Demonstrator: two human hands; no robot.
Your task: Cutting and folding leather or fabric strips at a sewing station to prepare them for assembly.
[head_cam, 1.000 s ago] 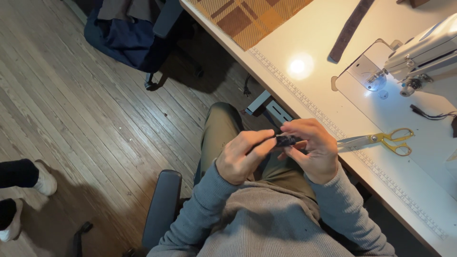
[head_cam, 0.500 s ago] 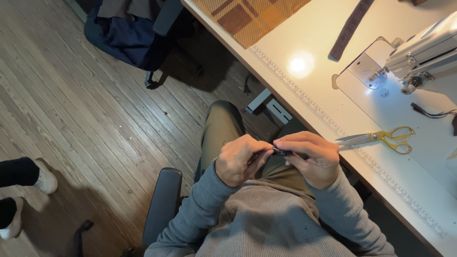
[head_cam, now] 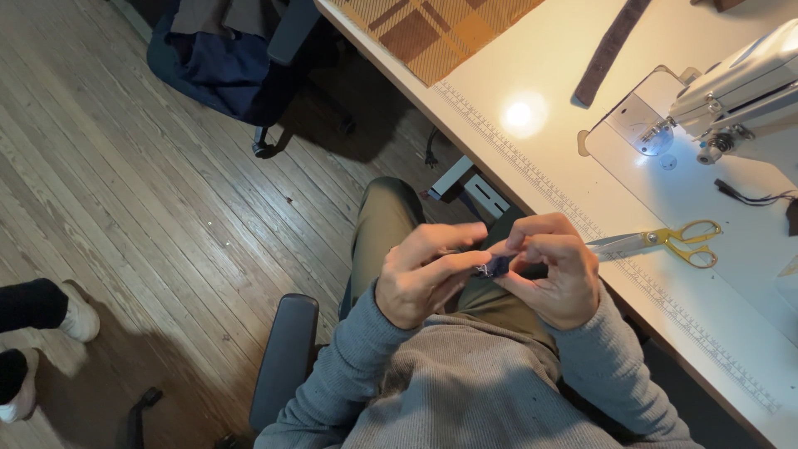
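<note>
L hand (head_cam: 424,278) + R hand (head_cam: 553,274) grip: both pinching small dark fabric scrap (head_cam: 499,266) | yellow-handled scissors (head_cam: 665,241) nr, on smooth white table (head_cam: 565,83)

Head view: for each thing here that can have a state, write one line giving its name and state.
Left hand: pinching the small dark piece.
Right hand: pinching it too.
Small dark piece: held between both hands.
Scissors: closed, flat on the table.
Sewing machine: lamp on.
Plaid fabric: lying flat.

White table (head_cam: 540,75) carries scissors (head_cam: 665,242), sewing machine (head_cam: 740,83).
</note>
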